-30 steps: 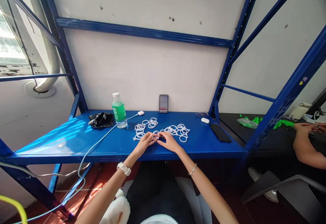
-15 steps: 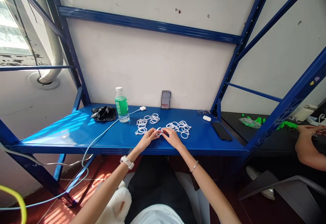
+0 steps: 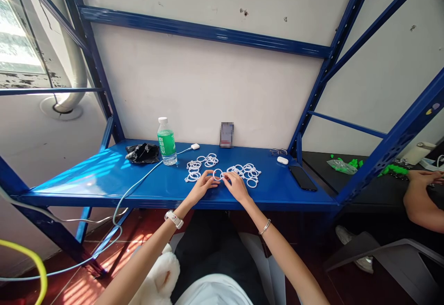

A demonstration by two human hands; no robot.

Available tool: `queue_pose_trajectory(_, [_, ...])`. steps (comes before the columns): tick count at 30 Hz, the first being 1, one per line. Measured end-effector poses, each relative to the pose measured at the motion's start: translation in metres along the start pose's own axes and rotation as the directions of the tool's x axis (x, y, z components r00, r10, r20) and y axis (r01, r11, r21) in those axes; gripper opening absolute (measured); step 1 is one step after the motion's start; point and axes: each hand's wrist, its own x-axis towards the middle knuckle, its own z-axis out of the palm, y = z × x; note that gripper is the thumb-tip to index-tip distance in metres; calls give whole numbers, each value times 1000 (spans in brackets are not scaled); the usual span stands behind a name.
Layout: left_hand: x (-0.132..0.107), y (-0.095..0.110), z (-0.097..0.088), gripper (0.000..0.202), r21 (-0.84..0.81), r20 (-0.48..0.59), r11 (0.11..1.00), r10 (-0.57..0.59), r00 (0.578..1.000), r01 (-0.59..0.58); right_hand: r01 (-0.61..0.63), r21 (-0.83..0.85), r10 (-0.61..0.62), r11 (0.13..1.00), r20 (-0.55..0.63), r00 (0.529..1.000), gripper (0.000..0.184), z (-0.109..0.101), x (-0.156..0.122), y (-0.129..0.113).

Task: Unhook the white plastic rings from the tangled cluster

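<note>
A white plastic ring [image 3: 218,170] stands out between my two hands, just above the front part of the blue table. My left hand [image 3: 203,186] grips it at the left and lower edge. With thumb and fingertips closed, my right hand [image 3: 236,186] pinches its right side, where a small fitting seems to sit; the detail is too small to make out. Beyond my left hand lies a curved group of white rings [image 3: 193,176], some of them apparently linked. A looser pile of white rings [image 3: 250,171] lies just past my right hand.
A green-labelled bottle [image 3: 167,144], black plastic bag [image 3: 142,153] and blue-white cable [image 3: 149,172] are at the left. A phone [image 3: 226,134] leans on the wall. Glasses, a white case [image 3: 282,160] and a dark phone [image 3: 302,178] lie right. Another person's arm [image 3: 421,198] is far right.
My left fingers have shifted down along the ring, so more of its loop shows now. My right hand keeps its pinch almost in place. The view has moved slightly.
</note>
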Motion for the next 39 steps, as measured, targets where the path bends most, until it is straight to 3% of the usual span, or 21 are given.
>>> queue_pose_trajectory(6, [-2,0,2,51,230,29,965,119,992,-123,-59,36,60,998,-6,998,22,-2,-2,2])
queue_pose_trajectory(14, [-3,4,3,34,363,19,926,106,994,-105,-145,188,148,972,-5,989,22,-2,-2,5])
queue_pose_trajectory(22, [-3,4,5,39,381,11,919,107,994,-103,-225,398,244,889,2,970,26,-9,-1,5])
queue_pose_trajectory(39, [-4,2,5,32,394,-34,914,122,992,-99,-258,505,273,824,46,961,25,-10,-1,4])
